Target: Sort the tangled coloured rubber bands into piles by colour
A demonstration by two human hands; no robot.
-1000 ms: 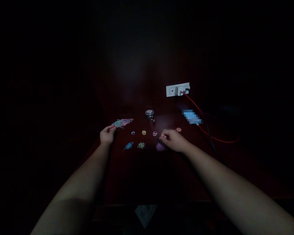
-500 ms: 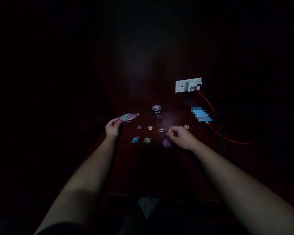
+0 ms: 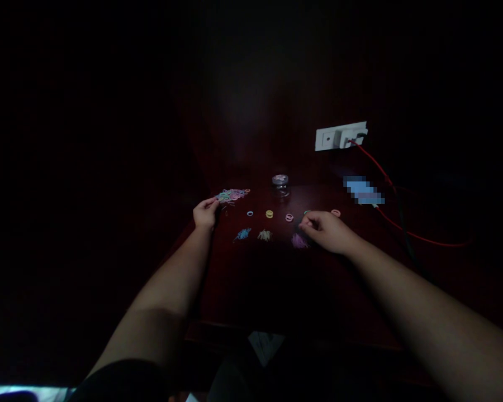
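My left hand (image 3: 205,213) is closed at the left edge of a pile of mixed coloured bands (image 3: 233,195); what its fingertips pinch is too small to tell. My right hand (image 3: 324,229) hovers with fingers curled together just above and right of a purple band pile (image 3: 299,240), and anything between them is too small to see. A blue pile (image 3: 243,234) and a pale yellow pile (image 3: 264,235) lie further left. Behind them sit a blue ring (image 3: 250,213), yellow rings (image 3: 269,214), pink rings (image 3: 289,218), a partly hidden green ring (image 3: 306,213) and a salmon ring (image 3: 336,213).
A clear lidded jar (image 3: 280,186) stands at the back of the dark red table (image 3: 251,285). To the right lies a blurred-out phone (image 3: 363,190) on a red cable (image 3: 419,237), which runs to a white wall socket (image 3: 341,137). A dark cable hangs beside it.
The whole view has shifted, so things appear further right. The green ring beside my right hand shows more clearly. Both hands keep nearly the same places over the table.
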